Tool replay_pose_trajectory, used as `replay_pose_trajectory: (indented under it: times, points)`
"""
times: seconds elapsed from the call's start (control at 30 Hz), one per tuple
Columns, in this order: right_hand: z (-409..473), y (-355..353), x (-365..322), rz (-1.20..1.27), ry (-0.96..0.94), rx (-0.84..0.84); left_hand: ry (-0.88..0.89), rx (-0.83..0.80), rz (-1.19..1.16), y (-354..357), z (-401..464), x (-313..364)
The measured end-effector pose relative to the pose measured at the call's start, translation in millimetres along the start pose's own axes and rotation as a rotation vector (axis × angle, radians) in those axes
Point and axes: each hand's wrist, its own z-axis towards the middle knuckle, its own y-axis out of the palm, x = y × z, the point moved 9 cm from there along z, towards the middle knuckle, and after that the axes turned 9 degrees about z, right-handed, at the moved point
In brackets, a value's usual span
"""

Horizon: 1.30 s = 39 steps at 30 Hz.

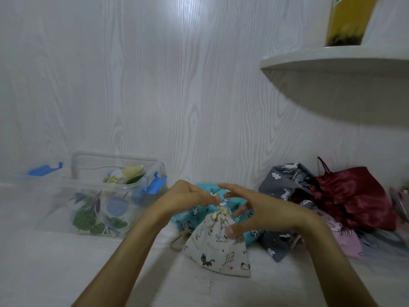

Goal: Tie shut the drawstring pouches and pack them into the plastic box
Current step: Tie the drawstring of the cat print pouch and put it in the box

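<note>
Your left hand [188,196] pinches the drawstring [214,194] above the cream cat-print pouch [218,247] on the counter [66,262]; your right hand [263,211] hovers with fingers spread, holding nothing. Likely risk: the cord slips loose before knotting. The plastic box [95,202] sits left.

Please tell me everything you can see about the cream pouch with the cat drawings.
The cream pouch looks like coarse cotton or linen, printed with small cats in black, brown and outline. Its neck is gathered tight at the top by a pale cord, so the body spreads downward like a cone. It stands on the white table, in front of a turquoise pouch. The left hand pinches the cord above the neck; the right hand, fingers spread, touches its side.
</note>
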Motion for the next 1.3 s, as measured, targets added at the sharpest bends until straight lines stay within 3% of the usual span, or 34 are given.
replay_pose_trajectory:
  times: [0.23, 0.4, 0.5, 0.6, 0.77, 0.83, 0.87, 0.9, 0.97, 1.03, 1.07, 1.17, 1.3]
  points:
    - [7, 9, -2, 0.063, -0.086, 0.145, -0.066, -0.026, 0.079, -19, -18, -20]
    - [-2, -7, -50, 0.152, -0.246, 0.248, 0.091, -0.193, 0.107, -9, -38, -23]
    - [0, -24, -96, 0.265, -0.370, 0.280, 0.166, -0.174, 0.116, -27, -49, -11]
    - [11, -41, -131, 0.320, -0.440, 0.401, 0.172, 0.126, 0.098, -89, -55, 9]
    - [30, -59, -165, 0.282, -0.605, 0.905, 0.277, 0.777, 0.046, -208, -70, 37]
    - [34, -47, -175, 0.180, -0.630, 1.072, 0.324, 0.993, 0.213, -228, -79, 42]
    - [41, -36, -175, 0.096, -0.611, 1.096, 0.313, 1.042, 0.409, -228, -81, 44]
    - [55, -22, -173, 0.010, -0.575, 1.047, 0.292, 1.014, 0.630, -222, -75, 39]
    - [94, 16, -158, -0.095, -0.463, 0.735, 0.178, 0.697, 0.890, -201, -47, 2]
    - [121, 55, -138, -0.155, -0.363, 0.403, 0.047, 0.299, 0.772, -180, -32, -46]
    - [129, 67, -131, -0.198, -0.325, 0.310, 0.036, 0.209, 0.704, -176, -33, -56]
    - [150, 88, -124, -0.423, -0.171, 0.138, 0.064, 0.217, 0.707, -185, -37, -53]
    - [179, 92, -117, -0.478, 0.014, 0.022, -0.154, -0.042, 0.932, -171, -33, -62]
